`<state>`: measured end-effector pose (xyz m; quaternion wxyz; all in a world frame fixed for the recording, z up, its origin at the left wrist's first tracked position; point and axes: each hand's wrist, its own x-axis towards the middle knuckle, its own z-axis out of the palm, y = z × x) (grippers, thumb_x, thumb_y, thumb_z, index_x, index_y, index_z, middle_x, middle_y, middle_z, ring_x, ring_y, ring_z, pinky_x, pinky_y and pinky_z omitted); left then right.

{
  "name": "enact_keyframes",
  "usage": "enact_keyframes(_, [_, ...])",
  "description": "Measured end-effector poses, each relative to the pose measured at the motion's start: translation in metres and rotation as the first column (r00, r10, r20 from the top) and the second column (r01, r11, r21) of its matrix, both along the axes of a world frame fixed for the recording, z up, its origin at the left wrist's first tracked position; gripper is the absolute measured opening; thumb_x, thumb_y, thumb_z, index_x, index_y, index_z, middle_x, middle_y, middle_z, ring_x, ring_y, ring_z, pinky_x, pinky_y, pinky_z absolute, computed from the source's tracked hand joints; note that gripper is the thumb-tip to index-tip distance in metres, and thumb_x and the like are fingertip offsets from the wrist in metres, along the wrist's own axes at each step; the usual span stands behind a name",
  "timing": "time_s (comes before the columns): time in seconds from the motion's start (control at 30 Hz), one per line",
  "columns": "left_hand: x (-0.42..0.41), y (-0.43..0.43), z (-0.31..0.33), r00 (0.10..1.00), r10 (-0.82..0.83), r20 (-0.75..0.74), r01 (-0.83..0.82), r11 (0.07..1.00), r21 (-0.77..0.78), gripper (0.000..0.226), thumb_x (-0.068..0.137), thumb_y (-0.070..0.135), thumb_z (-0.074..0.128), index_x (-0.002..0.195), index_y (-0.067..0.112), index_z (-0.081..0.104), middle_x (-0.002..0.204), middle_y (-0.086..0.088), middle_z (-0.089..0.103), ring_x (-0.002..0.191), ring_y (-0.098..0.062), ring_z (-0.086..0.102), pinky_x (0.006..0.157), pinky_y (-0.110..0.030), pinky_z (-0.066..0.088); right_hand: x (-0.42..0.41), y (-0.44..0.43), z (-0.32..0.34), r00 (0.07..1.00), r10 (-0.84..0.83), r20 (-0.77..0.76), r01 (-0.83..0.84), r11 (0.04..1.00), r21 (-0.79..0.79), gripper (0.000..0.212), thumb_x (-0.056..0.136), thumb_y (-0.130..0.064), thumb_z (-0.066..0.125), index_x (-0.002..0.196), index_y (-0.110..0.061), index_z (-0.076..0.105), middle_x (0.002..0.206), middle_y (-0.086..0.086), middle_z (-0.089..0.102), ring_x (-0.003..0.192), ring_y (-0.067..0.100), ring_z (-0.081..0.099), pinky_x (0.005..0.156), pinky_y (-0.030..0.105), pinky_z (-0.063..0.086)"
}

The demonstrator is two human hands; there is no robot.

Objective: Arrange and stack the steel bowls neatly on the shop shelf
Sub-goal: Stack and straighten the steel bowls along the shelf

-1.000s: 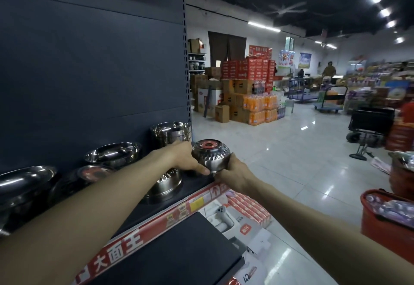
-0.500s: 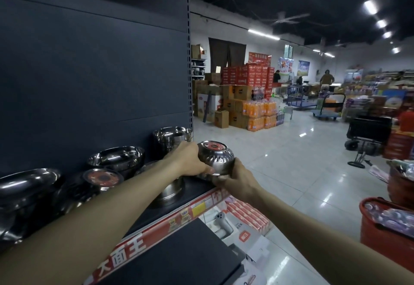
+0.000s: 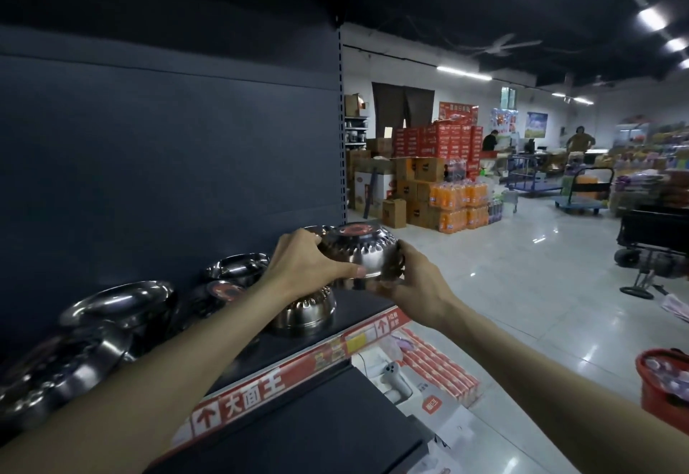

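An upside-down steel bowl (image 3: 363,253) with a red sticker on its base is held above the right end of the dark shelf (image 3: 283,347). My left hand (image 3: 302,268) grips its left side, thumb across the front. My right hand (image 3: 417,283) grips its right side and lower rim. Just below my left hand, another inverted ribbed steel bowl (image 3: 305,311) stands on the shelf. Further left lie a bowl with a red sticker (image 3: 223,292), an upright bowl (image 3: 238,263) behind it, and larger steel bowls (image 3: 119,302) toward the near left.
The shelf's red price strip (image 3: 261,388) runs along its front edge, with a lower dark shelf (image 3: 317,429) and boxed goods (image 3: 440,369) beneath. A red basket (image 3: 663,380) stands at the right. Stacked cartons (image 3: 428,175), trolleys and people are across the tiled floor.
Both hands have lifted the inverted bowl a little higher and tilted it slightly; the view has shifted closer to the shelf.
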<state>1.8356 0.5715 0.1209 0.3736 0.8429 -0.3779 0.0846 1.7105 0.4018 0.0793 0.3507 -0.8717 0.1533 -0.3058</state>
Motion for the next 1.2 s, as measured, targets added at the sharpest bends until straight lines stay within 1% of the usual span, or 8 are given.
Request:
enact_keyframes(0.13, [-0.015,0.032,0.001,1.0,0.005,-0.02,-0.007,0.994,-0.108,0.045,0.065,0.059,0.096,0.087,0.022,0.082,0.066,0.012,0.076,0.058,0.004,0.067,0.051,-0.012,0.046,-0.005,0.024,0.009,0.998,0.055,0.033,-0.055,0.998,-0.003,0.042,0.084,-0.025,0.09,0.111,-0.022,0.058,0.104,-0.005,0.069,0.093,0.016,0.066,0.073,0.028,0.051])
enact_keyframes(0.27, [-0.03,0.064,0.0,1.0,0.008,-0.004,-0.008,0.982,-0.188,0.049,0.066,0.062,0.094,0.102,0.031,0.079,0.086,0.018,0.08,0.076,0.009,0.071,0.059,-0.005,0.048,-0.006,0.051,0.016,0.995,0.082,0.05,-0.081,0.997,-0.014,0.045,0.082,-0.03,0.092,0.108,-0.025,0.056,0.107,0.001,0.067,0.094,0.018,0.065,0.071,0.027,0.046])
enact_keyframes(0.5, [-0.03,0.115,0.0,0.996,0.087,-0.006,-0.085,0.956,-0.28,0.071,0.06,0.075,0.086,0.118,0.039,0.07,0.115,0.012,0.072,0.102,-0.005,0.07,0.088,-0.033,0.061,0.0,0.096,0.028,0.978,0.192,0.078,-0.191,0.981,-0.01,0.047,0.078,-0.038,0.09,0.108,-0.023,0.056,0.107,0.0,0.066,0.092,0.014,0.068,0.077,0.032,0.057])
enact_keyframes(0.63, [-0.033,0.142,0.008,0.991,0.128,-0.026,-0.129,0.932,-0.337,0.078,0.066,0.065,0.091,0.132,0.034,0.063,0.126,0.011,0.064,0.109,-0.006,0.066,0.079,-0.018,0.053,0.004,0.119,0.034,0.966,0.234,0.111,-0.237,0.972,0.009,0.065,0.063,-0.066,0.082,0.113,-0.032,0.056,0.114,-0.004,0.067,0.1,0.017,0.072,0.088,0.045,0.063])
enact_keyframes(0.87, [-0.034,0.172,0.012,0.986,0.165,-0.039,-0.168,0.919,-0.357,0.086,0.069,0.063,0.092,0.136,0.03,0.048,0.138,0.009,0.048,0.124,-0.011,0.054,0.097,-0.03,0.044,0.003,0.145,0.046,0.952,0.28,0.125,-0.277,0.96,-0.037,0.067,0.081,-0.046,0.091,0.13,-0.034,0.047,0.117,-0.016,0.066,0.108,0.005,0.066,0.098,0.032,0.056])
enact_keyframes(1.0, [-0.033,0.181,0.014,0.988,0.128,-0.092,-0.153,0.91,-0.386,0.09,0.06,0.073,0.091,0.131,0.037,0.048,0.137,0.011,0.052,0.124,-0.011,0.057,0.099,-0.033,0.047,-0.005,0.152,0.051,0.943,0.312,0.112,-0.306,0.949,-0.068,0.08,0.082,-0.057,0.084,0.148,-0.032,0.045,0.131,-0.015,0.063,0.119,0.008,0.064,0.104,0.036,0.054])
enact_keyframes(1.13, [-0.035,0.184,0.014,0.984,0.049,-0.174,-0.122,0.89,-0.44,0.092,0.058,0.074,0.091,0.133,0.035,0.052,0.125,0.014,0.065,0.114,-0.005,0.064,0.089,-0.028,0.051,-0.014,0.158,0.054,0.942,0.316,0.113,-0.311,0.948,-0.064,0.061,0.086,-0.056,0.082,0.133,-0.04,0.045,0.116,-0.024,0.064,0.108,-0.001,0.066,0.089,0.017,0.053])
enact_keyframes(1.2, [-0.039,0.186,0.012,0.982,0.003,-0.187,-0.092,0.879,-0.467,0.091,0.062,0.076,0.088,0.136,0.037,0.054,0.122,0.018,0.069,0.115,-0.004,0.066,0.099,-0.035,0.054,-0.017,0.16,0.054,0.941,0.302,0.152,-0.302,0.953,-0.025,0.054,0.086,-0.054,0.083,0.123,-0.045,0.046,0.107,-0.023,0.068,0.098,-0.003,0.069,0.083,0.015,0.054])
